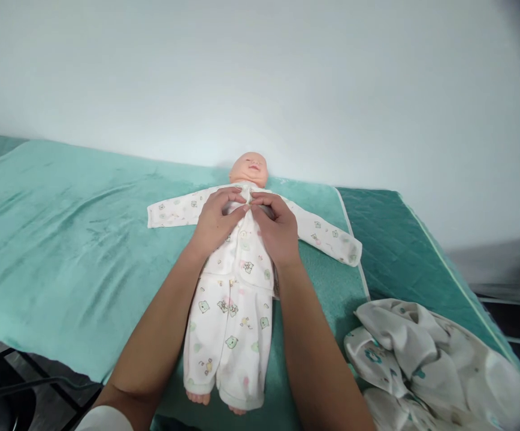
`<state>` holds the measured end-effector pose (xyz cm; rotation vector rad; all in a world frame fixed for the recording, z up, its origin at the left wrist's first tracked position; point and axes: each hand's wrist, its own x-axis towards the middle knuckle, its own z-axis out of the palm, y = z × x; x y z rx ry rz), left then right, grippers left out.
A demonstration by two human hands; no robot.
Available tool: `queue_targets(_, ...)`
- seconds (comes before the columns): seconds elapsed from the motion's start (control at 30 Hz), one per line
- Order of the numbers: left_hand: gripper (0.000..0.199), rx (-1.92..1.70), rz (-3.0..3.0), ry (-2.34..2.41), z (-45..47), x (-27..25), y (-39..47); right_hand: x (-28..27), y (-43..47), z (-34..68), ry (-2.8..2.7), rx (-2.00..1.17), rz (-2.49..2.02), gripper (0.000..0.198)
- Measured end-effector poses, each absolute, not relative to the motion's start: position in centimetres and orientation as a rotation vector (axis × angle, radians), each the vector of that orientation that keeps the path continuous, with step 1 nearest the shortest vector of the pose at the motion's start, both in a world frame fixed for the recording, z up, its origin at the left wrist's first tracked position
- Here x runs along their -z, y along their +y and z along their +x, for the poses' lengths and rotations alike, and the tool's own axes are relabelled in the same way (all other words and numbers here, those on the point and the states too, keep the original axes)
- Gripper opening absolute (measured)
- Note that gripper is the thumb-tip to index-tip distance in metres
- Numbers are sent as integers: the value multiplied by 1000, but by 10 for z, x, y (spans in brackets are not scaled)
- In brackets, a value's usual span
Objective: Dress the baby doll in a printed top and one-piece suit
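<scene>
A baby doll (247, 167) lies on its back, head toward the wall, its sleeves spread to both sides. It wears a white printed top (246, 254) and matching trousers (228, 335), with the toes showing below the cuffs. At the upper chest, my left hand (220, 220) pinches one side of the top's front opening. Facing it, my right hand (277, 222) pinches the other side, the fingertips of both hands almost meeting. Whatever small fastening lies between the fingertips is too hidden to make out.
A green blanket (62, 239) covers the table under the doll, over a darker quilted cover (377, 239) at the right. A crumpled white printed cloth (431, 359) lies at the front right. Behind the table stands a pale wall (251, 78). A dark cable (30, 386) hangs at lower left.
</scene>
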<state>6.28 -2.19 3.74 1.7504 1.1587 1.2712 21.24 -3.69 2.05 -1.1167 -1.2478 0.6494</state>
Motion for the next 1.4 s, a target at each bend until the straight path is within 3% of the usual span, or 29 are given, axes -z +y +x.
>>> queue_targets(0.53, 18, -1229, 1753, 1123, 61, -38, -21, -9, -62, 203, -1237, -446, -1136, 17)
queue_targets(0.8, 22, -1268, 1771, 1103, 61, -37, -20, -13, -60, 208, -1478, -362, -1115, 33)
queue_targets(1.4, 15, -1274, 1750, 1113, 61, -37, -22, -11, -59, 205, -1306, -404, -1201, 32)
